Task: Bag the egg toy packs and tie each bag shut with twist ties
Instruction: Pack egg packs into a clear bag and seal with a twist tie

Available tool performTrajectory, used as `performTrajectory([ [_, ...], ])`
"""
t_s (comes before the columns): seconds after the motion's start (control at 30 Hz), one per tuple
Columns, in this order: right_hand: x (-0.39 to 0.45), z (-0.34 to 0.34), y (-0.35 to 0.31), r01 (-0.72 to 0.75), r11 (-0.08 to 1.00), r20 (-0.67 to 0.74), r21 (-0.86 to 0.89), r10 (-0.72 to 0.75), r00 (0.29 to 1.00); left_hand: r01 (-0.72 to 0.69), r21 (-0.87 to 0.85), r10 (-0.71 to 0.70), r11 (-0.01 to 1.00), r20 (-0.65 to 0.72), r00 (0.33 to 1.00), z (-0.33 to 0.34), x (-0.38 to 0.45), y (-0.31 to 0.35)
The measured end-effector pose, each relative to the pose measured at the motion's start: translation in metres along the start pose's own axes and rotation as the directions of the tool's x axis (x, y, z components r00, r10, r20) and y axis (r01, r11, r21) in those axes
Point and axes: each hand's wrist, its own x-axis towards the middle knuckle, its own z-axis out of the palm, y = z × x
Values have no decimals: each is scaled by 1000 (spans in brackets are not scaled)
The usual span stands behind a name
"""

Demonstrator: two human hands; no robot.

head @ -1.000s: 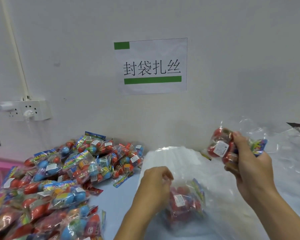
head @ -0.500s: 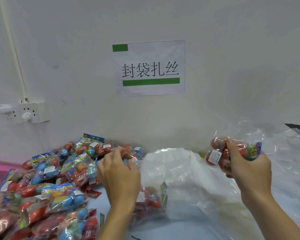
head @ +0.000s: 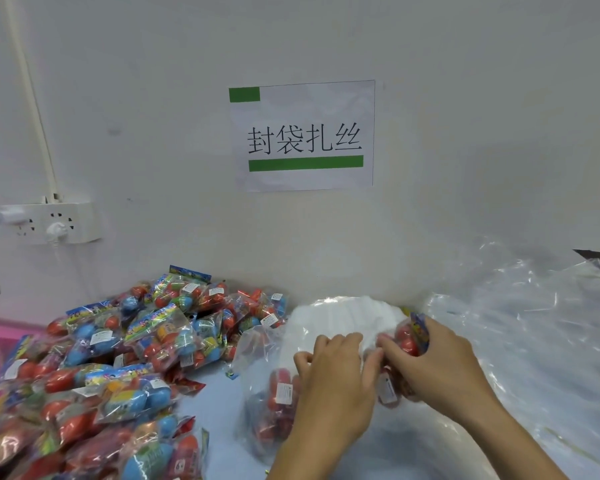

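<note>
Egg toy pack [head: 407,341] of red eggs, lower right of centre, clamped in right hand [head: 437,362], fingers curled over it, forearm running in from lower right corner. Left hand [head: 336,379] just beside, knuckles up, fingertips pinching clear plastic bag [head: 326,320] at its mouth, grip closed on the film. Second pack [head: 274,400] inside the bag, partly under left hand. Heaped loose packs [head: 118,358] across lower left on pale blue desk [head: 219,403]. Crumpled clear bags [head: 534,323] at right.

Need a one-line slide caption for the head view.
Right hand holds an egg toy pack at a clear bag gripped by the left hand, beside the loose pack pile.
</note>
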Motion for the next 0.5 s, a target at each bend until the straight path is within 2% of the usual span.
performTrajectory([
  [0.17, -2, 0, -6, -40, 990, 55, 137, 33, 998, -70, -151, 52, 986, -126, 991, -2, 3, -2],
  [0.27, -2, -1, -8, -41, 993, 63, 112, 34, 997, -201, -237, 146, 950, -229, 962, -6, 2, 3],
  [0.37, -5, 0, -9, -26, 998, 102, 58, 20, 995, -333, -232, 251, 914, -322, 913, -9, -1, 12],
  [0.43, -5, 1, -9, -38, 998, 120, 49, 32, 992, -368, -262, 284, 892, -309, 908, -10, -3, 15],
  [0.5, -4, 0, -10, -84, 987, 121, 134, 68, 990, -364, -333, 274, 870, -286, 918, -12, -4, 16],
])
